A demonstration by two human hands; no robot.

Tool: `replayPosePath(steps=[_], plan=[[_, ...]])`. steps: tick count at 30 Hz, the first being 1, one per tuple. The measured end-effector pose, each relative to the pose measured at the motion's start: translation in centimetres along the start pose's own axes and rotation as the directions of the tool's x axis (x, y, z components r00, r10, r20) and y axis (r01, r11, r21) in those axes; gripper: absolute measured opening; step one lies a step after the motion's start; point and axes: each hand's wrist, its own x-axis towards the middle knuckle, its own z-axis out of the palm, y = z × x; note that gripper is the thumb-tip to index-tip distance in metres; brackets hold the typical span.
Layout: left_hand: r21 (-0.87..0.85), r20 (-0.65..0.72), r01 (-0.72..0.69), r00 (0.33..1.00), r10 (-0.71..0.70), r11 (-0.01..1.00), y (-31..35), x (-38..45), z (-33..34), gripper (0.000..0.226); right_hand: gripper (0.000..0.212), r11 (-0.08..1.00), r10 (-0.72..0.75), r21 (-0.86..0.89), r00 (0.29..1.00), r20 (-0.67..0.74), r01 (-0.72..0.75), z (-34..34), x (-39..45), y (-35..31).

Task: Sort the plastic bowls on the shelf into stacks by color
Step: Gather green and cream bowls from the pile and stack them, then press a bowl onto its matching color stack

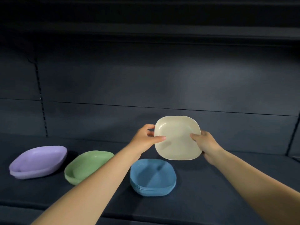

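Note:
A cream bowl (pixel 177 138) is held up above the shelf, tilted toward me, just behind and right of a blue stack (pixel 152 177) of several bowls. My left hand (pixel 146 137) pinches its left rim, thumb inside the bowl. My right hand (pixel 206 142) grips its right rim, thumb over the edge. A green stack (pixel 86 166) sits left of the blue one, partly hidden by my left forearm. A purple stack (pixel 39 161) lies at the far left.
The dark shelf board (pixel 211 192) runs wide, with bare surface to the right of the blue stack. A dark back panel (pixel 146 78) rises behind, with a slotted upright (pixel 41 101) at the left and another shelf overhead.

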Motion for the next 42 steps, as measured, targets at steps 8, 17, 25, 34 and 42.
replayPosePath(steps=[8, 17, 25, 34, 42], plan=[[-0.207, -0.189, 0.071, 0.976, -0.111, 0.976, 0.7, -1.7, 12.9, 0.031, 0.022, 0.991, 0.051, 0.116, 0.996, 0.068, -0.059, -8.6, -2.4, 3.7], [-0.058, -0.232, 0.283, 0.929, -0.289, 0.957, -2.8, -3.8, 18.9, 0.038, 0.046, 0.995, -0.085, 0.077, 0.973, 0.214, 0.070, -12.4, -5.8, 9.9], [0.061, -0.242, 0.292, 0.932, -0.270, 0.954, -3.5, -3.7, 19.0, 0.037, 0.074, 0.999, -0.007, 0.050, 0.957, 0.290, -0.008, -12.6, -4.6, 11.4], [0.136, -0.120, 0.257, 0.963, -0.242, 0.957, -4.2, -3.0, 18.6, 0.072, 0.070, 0.965, 0.039, -0.263, 0.974, 0.223, 0.021, -11.9, -3.8, 11.6], [0.678, 0.097, 0.078, 0.976, -0.195, 0.731, 1.1, -0.3, 18.4, 0.073, 0.071, 0.788, -0.021, -0.602, 0.982, 0.185, 0.130, -17.0, -2.7, 9.0]])
